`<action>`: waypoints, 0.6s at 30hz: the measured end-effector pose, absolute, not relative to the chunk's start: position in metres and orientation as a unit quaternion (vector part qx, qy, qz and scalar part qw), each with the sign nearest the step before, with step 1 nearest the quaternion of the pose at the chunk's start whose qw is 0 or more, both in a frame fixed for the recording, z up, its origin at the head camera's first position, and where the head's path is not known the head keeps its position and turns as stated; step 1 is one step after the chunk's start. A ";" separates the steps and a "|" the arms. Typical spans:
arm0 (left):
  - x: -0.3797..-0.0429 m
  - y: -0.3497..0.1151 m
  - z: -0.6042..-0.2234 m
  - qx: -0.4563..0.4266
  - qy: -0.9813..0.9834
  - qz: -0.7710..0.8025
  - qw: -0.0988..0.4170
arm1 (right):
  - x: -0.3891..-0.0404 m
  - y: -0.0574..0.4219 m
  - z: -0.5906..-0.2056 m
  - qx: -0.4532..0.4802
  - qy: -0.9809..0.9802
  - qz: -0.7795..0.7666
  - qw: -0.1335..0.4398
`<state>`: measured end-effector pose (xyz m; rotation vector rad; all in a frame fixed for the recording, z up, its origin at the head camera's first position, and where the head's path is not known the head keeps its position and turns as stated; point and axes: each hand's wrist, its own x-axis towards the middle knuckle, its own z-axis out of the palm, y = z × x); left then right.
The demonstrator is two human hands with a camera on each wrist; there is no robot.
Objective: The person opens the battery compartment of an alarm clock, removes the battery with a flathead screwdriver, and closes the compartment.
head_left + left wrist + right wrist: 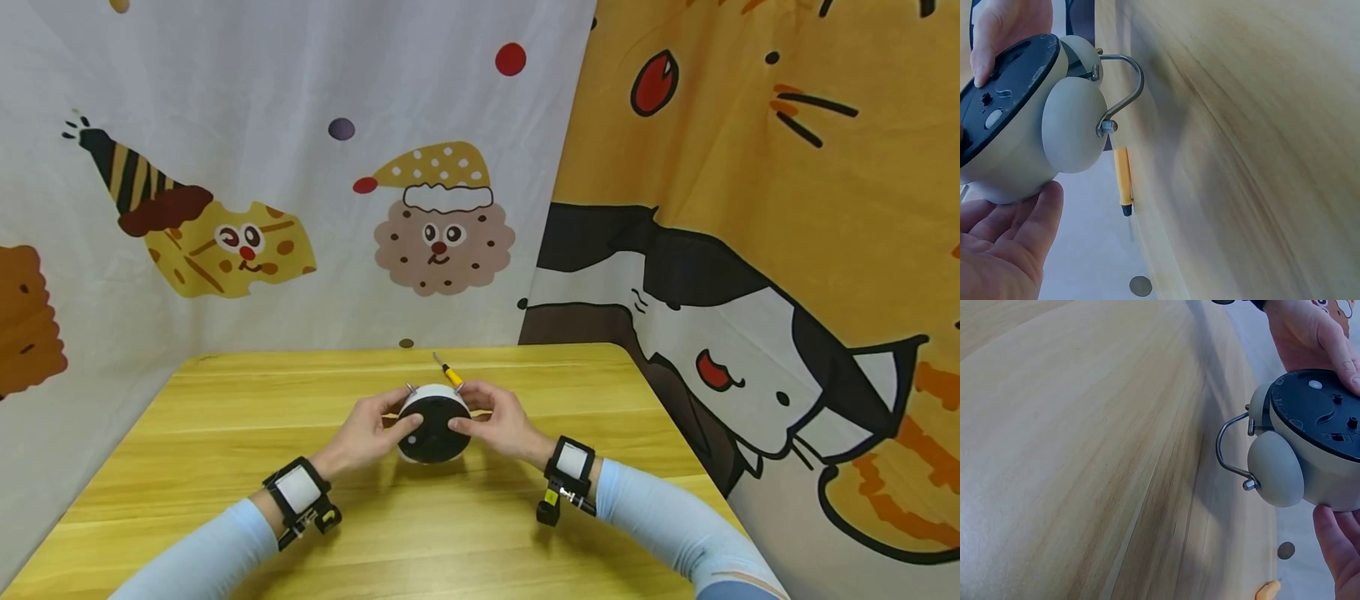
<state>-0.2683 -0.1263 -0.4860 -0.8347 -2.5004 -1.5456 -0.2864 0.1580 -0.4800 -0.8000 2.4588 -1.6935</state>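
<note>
A white twin-bell alarm clock point(433, 437) is between my two hands, its black back turned toward me. It is upside down: two small metal feet point up in the head view, while the rounded bells point(1075, 125) and wire handle point(1221, 447) face the tabletop. My left hand point(369, 431) grips one side, thumb on the black back and fingers behind. On the opposite side, my right hand point(501, 422) holds it the same way. Small knobs and a pale round button point(1315, 384) show on the back. The clock's face is hidden.
A screwdriver point(452, 375) with a yellow handle lies beyond the clock, near the far edge of the wooden table point(450, 533). A cartoon-printed curtain point(262, 100) hangs behind the table and along the right side.
</note>
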 end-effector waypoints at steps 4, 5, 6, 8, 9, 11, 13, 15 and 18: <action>-0.268 -0.126 -0.486 -0.272 -0.820 -0.502 0.043 | -0.287 0.158 -0.480 -0.248 0.791 -0.558 0.029; -0.268 -0.125 -0.486 -0.271 -0.821 -0.501 0.044 | -0.287 0.158 -0.481 -0.245 0.790 -0.561 0.029; -0.268 -0.125 -0.486 -0.269 -0.824 -0.497 0.045 | -0.288 0.158 -0.481 -0.243 0.789 -0.564 0.028; -0.268 -0.125 -0.485 -0.266 -0.828 -0.492 0.044 | -0.288 0.158 -0.482 -0.239 0.788 -0.568 0.024; -0.268 -0.125 -0.485 -0.260 -0.830 -0.492 0.041 | -0.289 0.158 -0.483 -0.237 0.788 -0.567 0.020; -0.267 -0.125 -0.485 -0.246 -0.835 -0.491 0.035 | -0.290 0.157 -0.484 -0.233 0.791 -0.566 0.014; -0.267 -0.124 -0.485 -0.233 -0.838 -0.493 0.027 | -0.290 0.157 -0.484 -0.230 0.795 -0.562 0.009; -0.267 -0.124 -0.485 -0.221 -0.841 -0.493 0.019 | -0.291 0.157 -0.485 -0.228 0.798 -0.557 0.006; -0.267 -0.123 -0.486 -0.211 -0.847 -0.488 0.013 | -0.291 0.157 -0.485 -0.225 0.798 -0.558 0.005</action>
